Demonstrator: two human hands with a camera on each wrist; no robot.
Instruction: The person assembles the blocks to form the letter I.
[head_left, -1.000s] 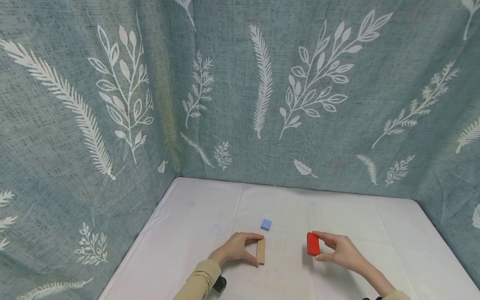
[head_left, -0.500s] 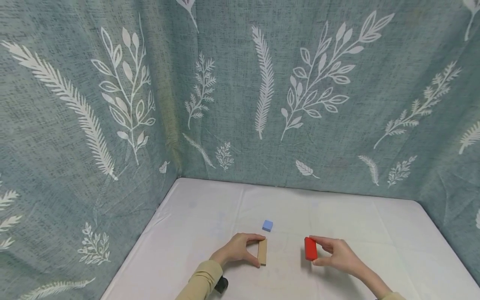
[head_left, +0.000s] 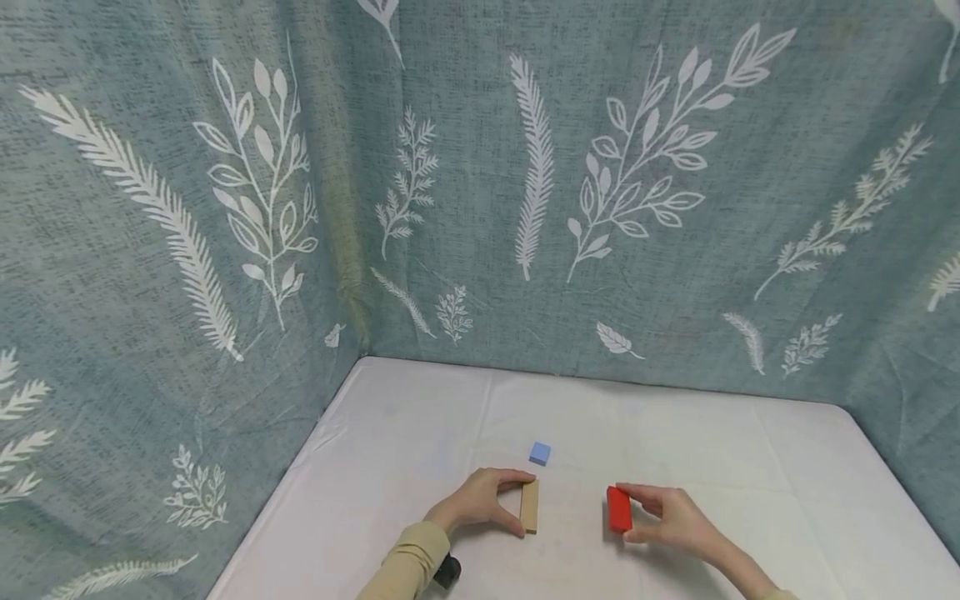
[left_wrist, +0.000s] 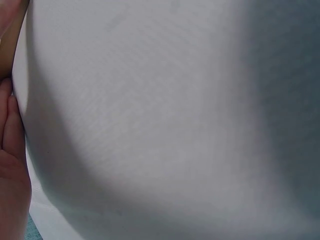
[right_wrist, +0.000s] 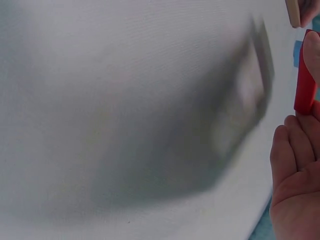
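My left hand (head_left: 480,498) pinches a tan wooden block (head_left: 530,506) by its two ends, thumb at the near end and fingers at the far end. In the left wrist view only a sliver of that block (left_wrist: 7,52) shows at the left edge. To the right, my right hand (head_left: 670,521) holds a red block (head_left: 619,509) between thumb and fingertips, with a shadow under it. The right wrist view has the red block (right_wrist: 305,80) at its right edge, between thumb and fingers. A small blue block (head_left: 540,453) lies just beyond the tan one, touched by neither hand.
A white cloth covers the table (head_left: 420,417). Blue-green curtains (head_left: 465,167) with white leaf prints hang behind it and along the left and right sides. A black object (head_left: 447,572) sits at the left wrist, beside the sleeve.
My right hand has brought the red block nearer to me and lower, slightly toward the tan block. The left hand keeps its hold on the tan block. The whole view has shifted slightly.
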